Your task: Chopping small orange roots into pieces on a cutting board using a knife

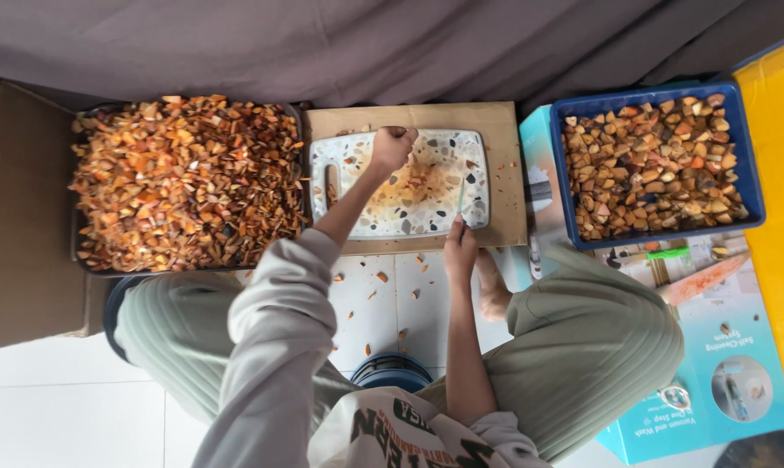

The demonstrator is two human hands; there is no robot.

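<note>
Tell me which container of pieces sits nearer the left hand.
The black tray of orange pieces, beside the cutting board; the blue crate lies beyond the right hand. Left hand.

The left hand (pixel 391 147) is closed in a fist, its sleeved arm stretched forward and slightly rightward. The right hand (pixel 460 249) sits nearer the body, fingers curled, forearm bare and running straight ahead.
</note>
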